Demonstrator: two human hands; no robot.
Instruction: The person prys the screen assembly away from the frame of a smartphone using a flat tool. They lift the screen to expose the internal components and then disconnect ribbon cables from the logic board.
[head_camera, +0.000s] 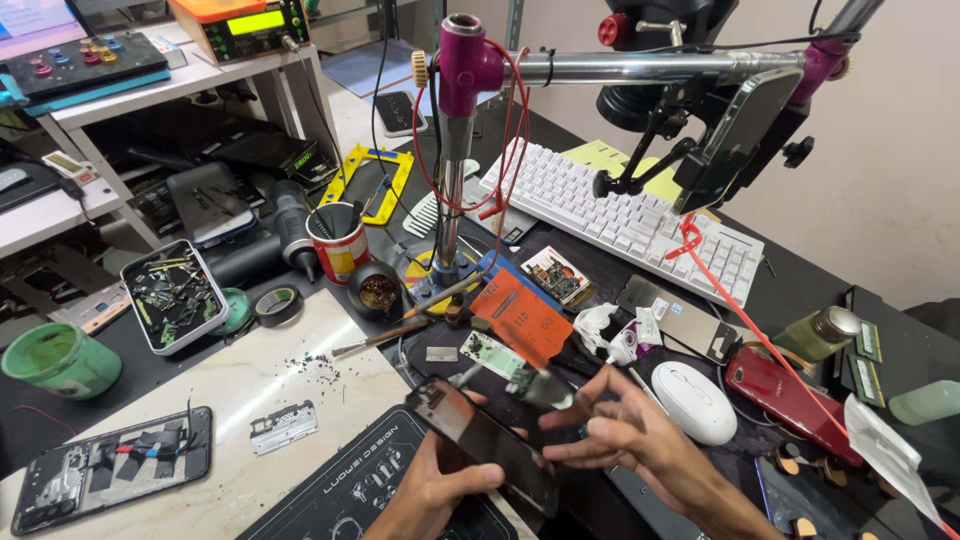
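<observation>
My left hand (440, 487) holds a dark, opened smartphone (485, 443) tilted above the black work mat (350, 495). Just right of the phone is my right hand (625, 432), fingers spread and blurred, with a small blurred part at the fingertips near the phone's upper edge; whether it grips anything cannot be told. A green circuit board (497, 357) and an orange flat piece (523, 312) lie just beyond the hands.
A metal stand (452, 180) with a horizontal bar holds a phone (735, 135) overhead. Also here: a white keyboard (620, 215), a white mouse (696, 400), a red phone (785, 390), a tray of parts (172, 295), a red pen cup (338, 243), a disassembled phone (105, 468), a green tub (58, 358).
</observation>
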